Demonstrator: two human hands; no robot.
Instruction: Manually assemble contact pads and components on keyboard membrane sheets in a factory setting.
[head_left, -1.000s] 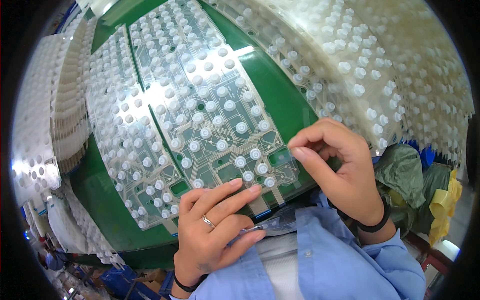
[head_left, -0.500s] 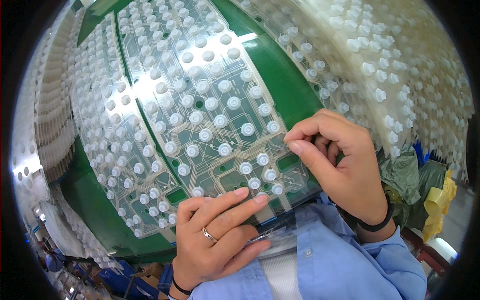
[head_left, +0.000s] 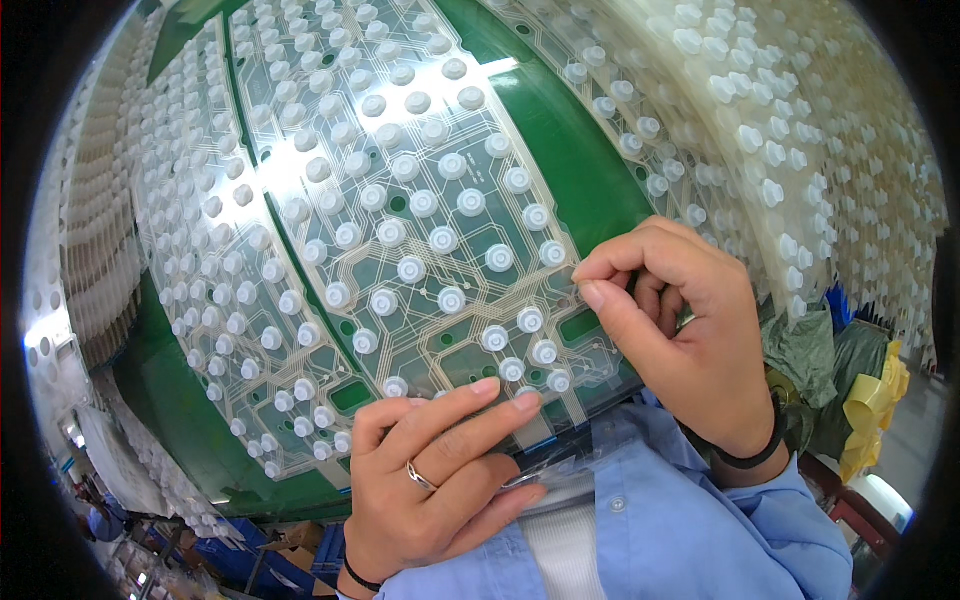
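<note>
A clear keyboard membrane sheet with printed traces and many white rubber domes lies on a green table. My left hand, wearing a ring, lies flat with its fingers pressing the sheet's near edge. My right hand is curled at the sheet's right edge, thumb and forefinger pinched together just beside a white dome; whether something tiny sits between them is too small to tell. A second membrane sheet lies to the left, partly under the first.
Stacks of dome-covered sheets pile up at the right and far left. Green and yellow bags sit at the lower right. Blue crates stand below the table's near edge.
The view has drawn closer to the sheet. My right hand's pinch has shifted slightly along the right edge; my left hand stays flat on the near edge.
</note>
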